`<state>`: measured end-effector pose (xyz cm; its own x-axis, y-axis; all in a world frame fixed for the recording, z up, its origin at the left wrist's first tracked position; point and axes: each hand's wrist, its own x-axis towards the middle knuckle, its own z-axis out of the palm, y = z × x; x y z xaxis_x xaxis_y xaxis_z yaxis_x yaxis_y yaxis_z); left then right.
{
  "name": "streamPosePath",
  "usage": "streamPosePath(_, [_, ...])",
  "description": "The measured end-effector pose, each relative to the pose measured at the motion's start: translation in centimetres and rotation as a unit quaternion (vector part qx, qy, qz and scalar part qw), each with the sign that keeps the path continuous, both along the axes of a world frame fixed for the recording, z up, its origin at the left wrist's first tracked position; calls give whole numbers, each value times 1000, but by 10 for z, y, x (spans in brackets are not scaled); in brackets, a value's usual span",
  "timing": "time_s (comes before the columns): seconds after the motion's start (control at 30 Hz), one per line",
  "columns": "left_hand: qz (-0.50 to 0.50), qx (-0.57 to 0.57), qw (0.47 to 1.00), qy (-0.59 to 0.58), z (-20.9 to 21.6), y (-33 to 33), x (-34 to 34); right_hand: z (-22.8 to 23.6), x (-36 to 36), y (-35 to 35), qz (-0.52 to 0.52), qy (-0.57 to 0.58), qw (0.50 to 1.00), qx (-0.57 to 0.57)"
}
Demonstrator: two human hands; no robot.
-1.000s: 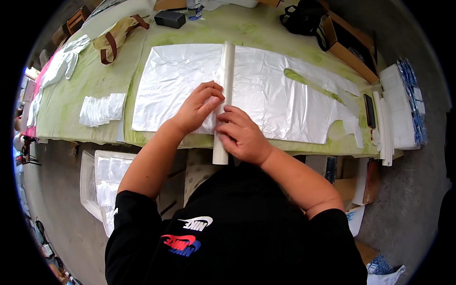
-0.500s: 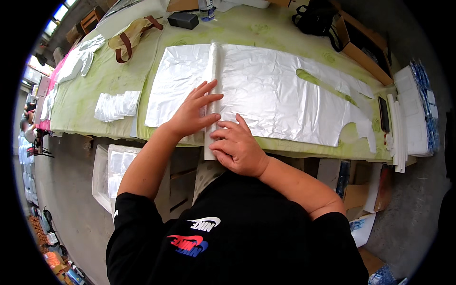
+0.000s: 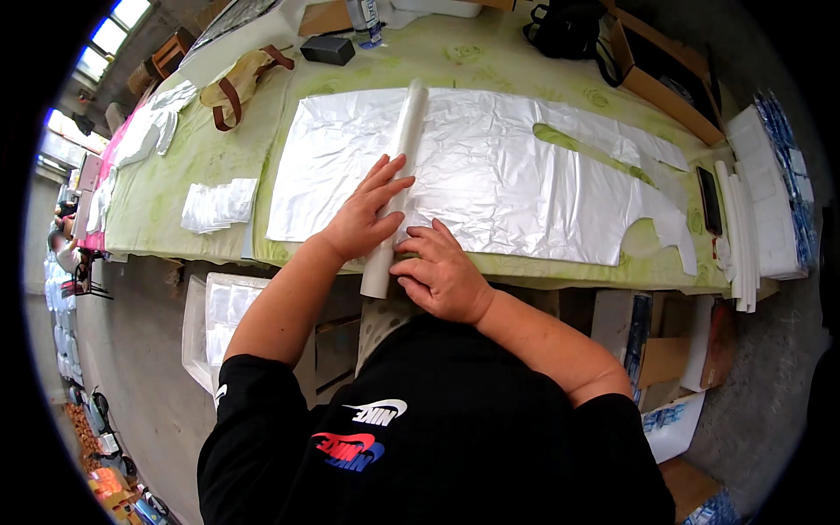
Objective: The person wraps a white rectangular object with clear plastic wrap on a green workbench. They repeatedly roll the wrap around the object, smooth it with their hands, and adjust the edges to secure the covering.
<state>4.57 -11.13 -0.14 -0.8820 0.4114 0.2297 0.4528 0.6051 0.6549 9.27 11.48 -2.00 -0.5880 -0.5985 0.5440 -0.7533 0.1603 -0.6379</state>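
Note:
A long white tube [image 3: 408,131] lies slantwise across a wrinkled white plastic bag [image 3: 490,184] spread flat on the table. Its far end leans right, and its near end juts past the table's front edge. My left hand [image 3: 372,210] rests on the tube with fingers stretched and apart. Just right of the tube's near part is my right hand [image 3: 444,273], its fingers loosely bent and spread, the tips at or close to the tube. Neither hand is wrapped round it. At the right, the bag has a handle-shaped cut-out and strap ends.
A green patterned cloth [image 3: 472,57] covers the table. A stack of small white bags [image 3: 220,206] lies left. Farther off are a dark block [image 3: 328,50], a bottle [image 3: 366,22] and a cardboard box [image 3: 669,79]. A phone [image 3: 710,201] and white tubes [image 3: 742,245] lie right.
The tube has turned: its far end has swung right and its near end left. Both hands stay close to where they were. The whole view has shifted slightly.

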Motion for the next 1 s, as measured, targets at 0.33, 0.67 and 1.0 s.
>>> streamPosePath(0.33, [161, -88, 968, 172, 46, -7, -1, -1, 2, 24, -38, -9, 999, -29])
streamPosePath(0.67, [361, -304, 877, 86, 23, -52, -28, -5, 5, 30, -36, 9, 999, -31])
streamPosePath(1.0, [419, -284, 846, -166, 35, -127, -44, -3, 7, 30, -42, 18, 999, -5])
